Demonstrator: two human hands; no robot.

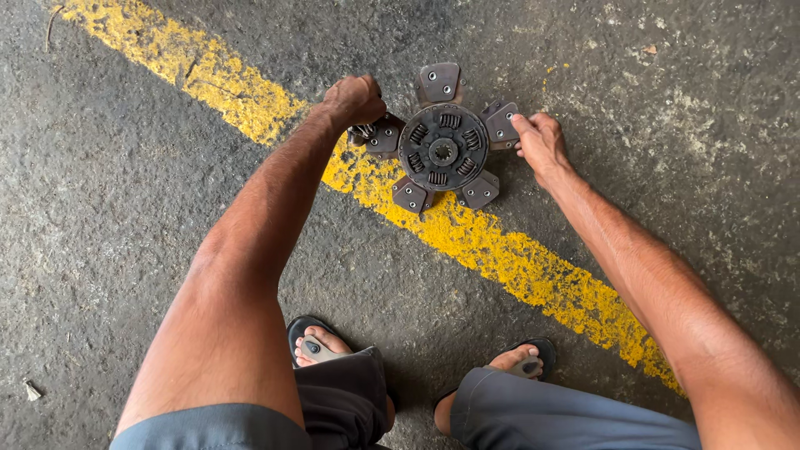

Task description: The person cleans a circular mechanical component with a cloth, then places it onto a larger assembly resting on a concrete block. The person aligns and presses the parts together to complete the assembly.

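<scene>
I take the clutch disc (442, 148) as my landmark: a dark, round metal plate with a splined hub at its middle, a ring of coil springs around that, and five paddle-shaped friction pads sticking out like petals. It lies flat on the concrete floor (125, 183), right on a worn yellow painted stripe (500, 250) that runs diagonally from the far left past the disc to the near right.

My left hand (354, 100) sits at the disc's left edge, its grip clenched around a small dark metal piece (363, 132) that rests against the left pad; I cannot tell what that piece is. My right hand (542, 143) is at the disc's right edge, grip loose, fingertips pressed on the upper right pad (500, 123) and not wrapped around it.

Nearer to me than the disc, my two feet in dark sandals (312, 337) stand on the floor, with grey shorts (533, 412) at the bottom edge. A small scrap of debris (32, 390) lies well to the disc's near left.
</scene>
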